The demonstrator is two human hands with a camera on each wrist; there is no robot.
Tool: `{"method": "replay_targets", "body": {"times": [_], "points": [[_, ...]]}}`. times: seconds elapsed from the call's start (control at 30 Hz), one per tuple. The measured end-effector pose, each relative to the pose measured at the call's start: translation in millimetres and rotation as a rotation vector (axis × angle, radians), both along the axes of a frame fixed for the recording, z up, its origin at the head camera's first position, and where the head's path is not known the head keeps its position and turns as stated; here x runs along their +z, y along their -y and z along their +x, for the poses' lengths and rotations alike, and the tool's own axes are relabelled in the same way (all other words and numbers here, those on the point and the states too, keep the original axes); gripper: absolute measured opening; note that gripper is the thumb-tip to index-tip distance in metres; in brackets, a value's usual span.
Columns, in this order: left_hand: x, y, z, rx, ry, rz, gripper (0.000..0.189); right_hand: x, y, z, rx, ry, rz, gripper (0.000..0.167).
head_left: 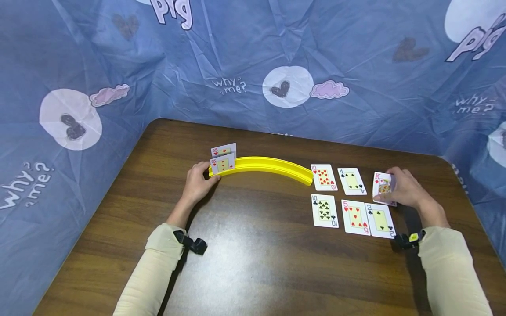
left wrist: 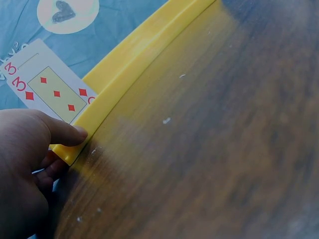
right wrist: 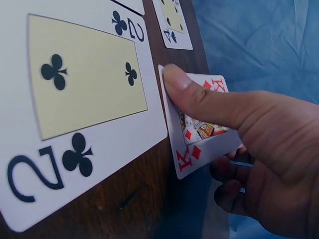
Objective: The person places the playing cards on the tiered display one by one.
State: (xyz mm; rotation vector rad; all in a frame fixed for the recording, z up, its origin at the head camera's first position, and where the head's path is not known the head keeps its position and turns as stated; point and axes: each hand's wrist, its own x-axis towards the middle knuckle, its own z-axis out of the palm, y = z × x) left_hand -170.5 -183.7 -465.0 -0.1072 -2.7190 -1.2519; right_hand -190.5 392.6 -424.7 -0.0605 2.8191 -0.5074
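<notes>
Club two (right wrist: 87, 94) lies nr R fingers (right wrist: 214, 107) (some in wrist view only) pinching diamond K (right wrist: 203, 130), L fingers (left wrist: 65, 130) pinching yellow rack (head_left: 269, 164).

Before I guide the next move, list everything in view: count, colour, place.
Table: 1, brown, centre
Cloth: count unclear, printed blue, behind and beside table
10 of hearts: 1, white-red, back row left
10 of clubs: 1, white-black, front row left
4: 1, white-black, back row middle
5: 1, white-red, front row middle
2: 1, white-black, front row right
King: 1 showing, white-red, back row right
Rack: 1, yellow, left of 10 of hearts
3s: 2, white-red, standing in rack's left end
Sleeves: 2, cream, one per arm
Wrist cameras: 2, mostly black, one per wrist
Left hand: 1, bare, gripping rack's left end
Right hand: 1, bare, pinching King
</notes>
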Motion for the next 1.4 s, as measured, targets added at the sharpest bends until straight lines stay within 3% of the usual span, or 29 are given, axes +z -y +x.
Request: {"method": "replay_targets", "body": {"times": [0.5, 0.97, 1.2, 1.4], "points": [[-0.7, 0.1, 0.5, 0.009, 0.026, 0.002, 0.034, 12.1, -2.8, 16.2, -0.015, -0.227, -0.065, 0.037], [-0.6, 0.0, 0.6, 0.013, 0.027, 0.011, 0.033, 34.4, -4.4, 23.6, -0.076, -0.344, -0.080, 0.025], [-1.2, 0.0, -1.2, 0.012, 0.014, 0.012, 0.032, 52.1, 5.2, 24.9, -0.138, -0.444, -0.186, 0.027], [-1.3, 0.1, -0.7, 0.009, 0.007, 0.015, 0.032, 62.2, 15.6, 23.3, -0.125, -0.527, -0.266, 0.023]]}}
